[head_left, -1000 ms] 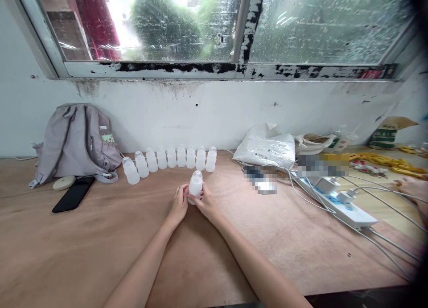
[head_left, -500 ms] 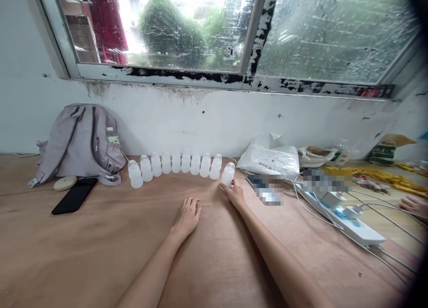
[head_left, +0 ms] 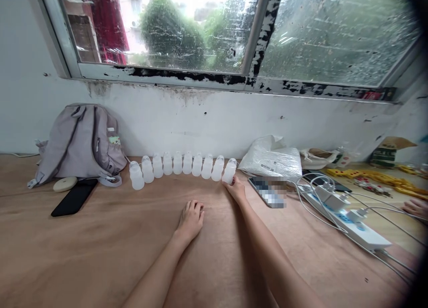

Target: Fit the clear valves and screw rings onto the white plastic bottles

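Observation:
Several frosted white baby bottles with clear domed caps stand upright in a shallow curved row along the back of the table, near the wall. The baby bottle at the row's right end has my right hand around its lower part, with thumb and fingers closed on it. Just left of it stands the neighbouring bottle, very close. The leftmost bottle sits a little nearer to me than the middle ones. My left hand lies palm down on the wooden table, holding nothing, its fingers loosely extended.
A grey backpack, a black phone and a round cream object are at the left. On the right lie a second phone, a white plastic package and a power strip with cables. Another person's hand shows at the right edge.
My right hand has pushed its bottle slightly away from me, closer to the end of the row. The left hand stays at rest on the table. The view has shifted a little.

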Motion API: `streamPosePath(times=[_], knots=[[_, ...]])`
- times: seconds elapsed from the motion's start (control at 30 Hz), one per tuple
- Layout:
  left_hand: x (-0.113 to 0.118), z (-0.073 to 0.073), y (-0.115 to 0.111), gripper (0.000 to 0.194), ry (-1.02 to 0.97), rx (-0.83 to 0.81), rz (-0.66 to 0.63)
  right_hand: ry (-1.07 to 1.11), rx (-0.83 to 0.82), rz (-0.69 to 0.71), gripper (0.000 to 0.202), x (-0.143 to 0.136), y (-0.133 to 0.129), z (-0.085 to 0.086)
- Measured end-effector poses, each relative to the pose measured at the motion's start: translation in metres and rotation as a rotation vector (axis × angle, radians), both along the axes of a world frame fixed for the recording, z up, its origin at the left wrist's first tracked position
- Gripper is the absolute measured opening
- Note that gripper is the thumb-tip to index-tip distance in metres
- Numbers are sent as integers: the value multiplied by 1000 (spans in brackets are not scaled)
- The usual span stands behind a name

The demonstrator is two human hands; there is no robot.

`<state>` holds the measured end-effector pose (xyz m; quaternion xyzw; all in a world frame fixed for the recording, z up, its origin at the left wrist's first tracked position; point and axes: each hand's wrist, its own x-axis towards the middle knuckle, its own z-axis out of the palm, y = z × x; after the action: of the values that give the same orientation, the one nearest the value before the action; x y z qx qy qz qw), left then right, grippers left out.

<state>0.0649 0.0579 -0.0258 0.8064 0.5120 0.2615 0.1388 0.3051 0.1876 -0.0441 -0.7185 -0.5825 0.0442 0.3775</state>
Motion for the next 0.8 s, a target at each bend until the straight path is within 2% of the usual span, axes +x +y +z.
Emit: streamPosePath(times=[0.4,0.7,0.8], knots=[[0,-1,-2,22,13,25,1,-137,1,8,47,1,4,-4],[1,0,-2,22,28,8,-1,-78,-17,0,64,-3,0,0],[1,0,-1,22,29,23,-1,-149,-52,16,65,-4,-5,1]])
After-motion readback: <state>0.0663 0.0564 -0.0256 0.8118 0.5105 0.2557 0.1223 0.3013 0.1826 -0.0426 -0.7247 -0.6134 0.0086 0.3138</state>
